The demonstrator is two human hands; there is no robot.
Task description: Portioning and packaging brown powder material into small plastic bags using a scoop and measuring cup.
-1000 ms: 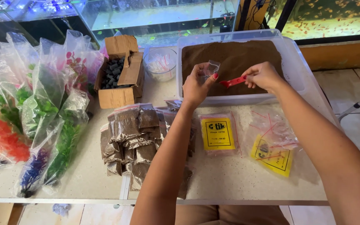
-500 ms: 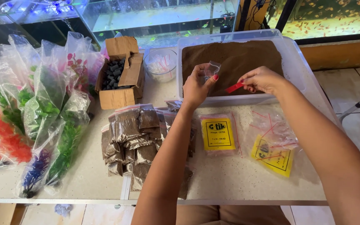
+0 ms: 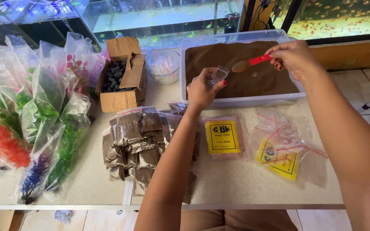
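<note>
Here, a person's left hand (image 3: 203, 87) pinches a small clear plastic zip bag (image 3: 219, 75) by its mouth, holding it just above the near rim of a wide, clear plastic tub of fine brown powder (image 3: 202, 102). At three o'clock from the bag, the right hand (image 3: 294, 55) grips the handle of a red plastic spoon (image 3: 250, 63), its bowl heaped with the brown powder and pointing towards nine o'clock, just beside the bag's opening but not touching it. Both hands are closed on what they hold.

At six o'clock from the left hand, on the pale speckled tabletop (image 3: 236, 179), lies a heap of filled brown sachets (image 3: 135, 143). At five o'clock sit a yellow-labelled packet of empty bags (image 3: 222, 137) and a loose pile of clear bags with red seals (image 3: 283, 143). At nine o'clock stands an open cardboard box of dark pieces (image 3: 120, 77), with a clear round bowl (image 3: 162, 65) beside it. Farther towards nine o'clock, bagged artificial plants in green, orange and purple (image 3: 35, 115) line the edge.
</note>
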